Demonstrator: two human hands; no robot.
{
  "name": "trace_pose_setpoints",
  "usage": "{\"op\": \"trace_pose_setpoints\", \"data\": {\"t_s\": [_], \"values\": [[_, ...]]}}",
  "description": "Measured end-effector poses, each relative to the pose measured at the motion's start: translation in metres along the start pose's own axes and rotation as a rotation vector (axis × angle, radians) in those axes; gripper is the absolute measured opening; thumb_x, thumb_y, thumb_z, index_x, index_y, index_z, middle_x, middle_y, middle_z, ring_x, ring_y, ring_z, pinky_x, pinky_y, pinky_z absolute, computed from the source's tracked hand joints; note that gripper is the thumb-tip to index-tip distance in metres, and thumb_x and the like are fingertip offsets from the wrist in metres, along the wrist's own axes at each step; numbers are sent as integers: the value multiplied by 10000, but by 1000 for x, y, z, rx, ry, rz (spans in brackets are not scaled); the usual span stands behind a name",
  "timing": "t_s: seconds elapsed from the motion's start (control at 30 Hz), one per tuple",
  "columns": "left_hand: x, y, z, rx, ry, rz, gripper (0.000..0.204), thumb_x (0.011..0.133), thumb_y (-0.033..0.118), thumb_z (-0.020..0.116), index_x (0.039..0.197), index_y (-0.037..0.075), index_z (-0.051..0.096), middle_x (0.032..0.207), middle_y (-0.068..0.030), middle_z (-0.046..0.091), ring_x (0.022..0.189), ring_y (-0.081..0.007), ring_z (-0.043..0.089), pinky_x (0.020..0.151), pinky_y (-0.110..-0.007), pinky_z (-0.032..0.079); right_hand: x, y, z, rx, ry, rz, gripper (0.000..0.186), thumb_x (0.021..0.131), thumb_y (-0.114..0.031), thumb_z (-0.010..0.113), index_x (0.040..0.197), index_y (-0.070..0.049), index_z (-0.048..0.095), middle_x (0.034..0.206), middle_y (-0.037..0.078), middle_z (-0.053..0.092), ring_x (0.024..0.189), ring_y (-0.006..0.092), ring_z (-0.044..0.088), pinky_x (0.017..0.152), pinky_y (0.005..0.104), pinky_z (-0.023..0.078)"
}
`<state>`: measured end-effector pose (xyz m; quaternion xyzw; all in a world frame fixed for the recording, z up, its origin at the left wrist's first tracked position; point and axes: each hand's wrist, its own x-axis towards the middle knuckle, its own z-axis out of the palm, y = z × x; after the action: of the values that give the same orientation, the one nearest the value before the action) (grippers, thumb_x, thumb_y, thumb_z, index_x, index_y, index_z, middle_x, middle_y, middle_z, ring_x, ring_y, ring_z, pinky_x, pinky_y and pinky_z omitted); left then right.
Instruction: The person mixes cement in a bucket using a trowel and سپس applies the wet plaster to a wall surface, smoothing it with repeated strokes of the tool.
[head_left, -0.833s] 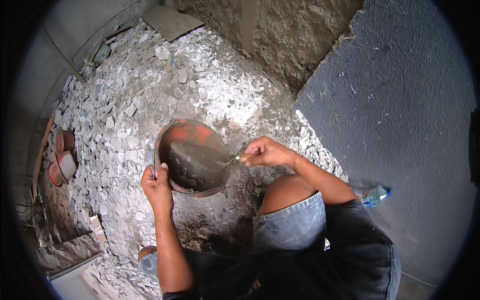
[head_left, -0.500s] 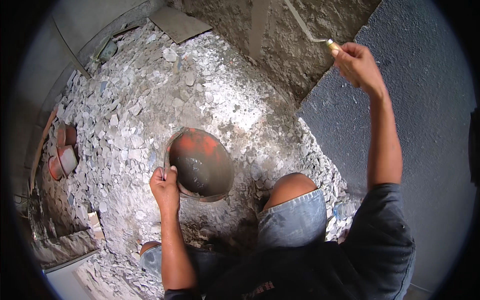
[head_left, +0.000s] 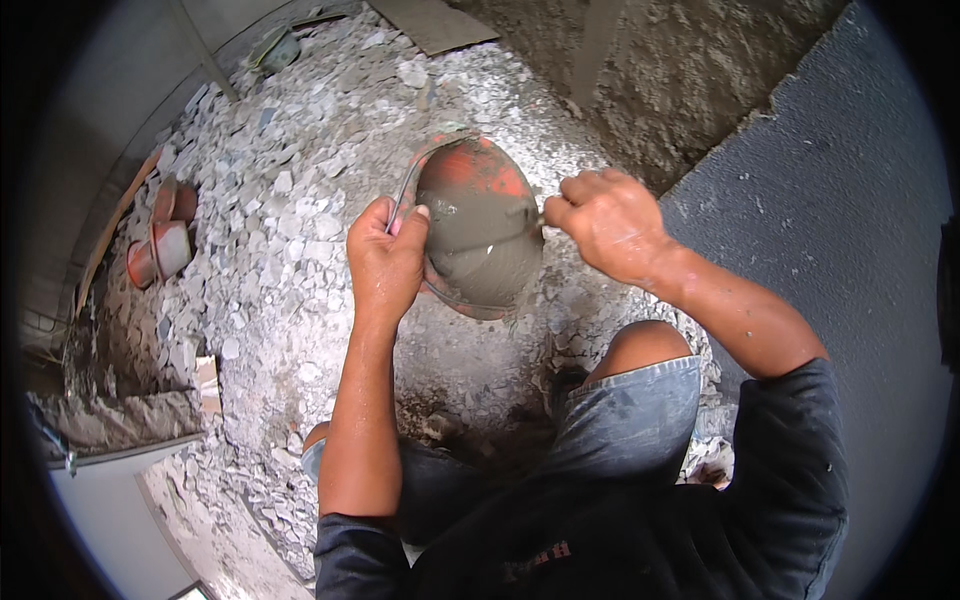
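Note:
My left hand (head_left: 388,255) grips the near-left rim of an orange-red bucket (head_left: 485,165), its thumb over the edge. Tilted, the bucket shows wet grey mortar (head_left: 480,245) inside, with bare orange wall at the top. At the bucket's right rim my right hand (head_left: 612,225) is closed round a trowel (head_left: 541,218). Only a little of its handle end shows by the fingers; the blade is in the bucket, coated in mortar and hard to make out.
Broken rubble (head_left: 290,215) covers the ground around the bucket. Ahead stands a wall with rough wet mortar (head_left: 690,80), beside a dark grey textured surface (head_left: 830,190). A flat board (head_left: 435,22) lies at its foot. Two small buckets (head_left: 160,252) lie at the left.
My right hand has come down from the wall to the bucket, bringing the trowel. The bucket, held by my left hand, is raised and tipped more, and mortar now shows inside.

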<state>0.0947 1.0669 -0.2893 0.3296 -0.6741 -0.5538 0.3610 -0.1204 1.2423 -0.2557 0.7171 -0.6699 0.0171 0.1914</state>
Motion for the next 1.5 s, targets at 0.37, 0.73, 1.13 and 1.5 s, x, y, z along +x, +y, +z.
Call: {"op": "trace_pose_setpoints", "data": {"t_s": [0.37,0.73,1.13,1.5], "values": [[-9,24,-10,179,-45,164,336,967,132,701,735,98,460,694,78,425,642,-39,372,548,-258,310,54,2,15,256,-397,37,201,907,-254,707,883,-55,731,841,148,737,837,326,730,738,462,563],[-14,-9,-75,-182,224,-24,108,984,83,687,892,89,630,823,33,640,698,-53,539,655,-233,433,6,18,72,1549,-404,349,224,828,-151,860,936,6,741,806,55,723,668,107,634,596,284,494],[-26,-48,-51,-156,240,-111,311,972,29,682,736,125,505,696,82,480,615,-24,356,545,-235,284,-62,229,-101,687,93,1083,244,1011,-233,663,991,6,705,750,68,645,571,100,558,443,282,412],[-5,15,3,18,24,-42,287,960,152,713,747,97,530,687,75,483,613,-37,399,530,-266,328,7,33,-35,-235,-29,93,123,842,-160,661,914,-91,733,887,92,721,863,258,729,743,410,563]]}}
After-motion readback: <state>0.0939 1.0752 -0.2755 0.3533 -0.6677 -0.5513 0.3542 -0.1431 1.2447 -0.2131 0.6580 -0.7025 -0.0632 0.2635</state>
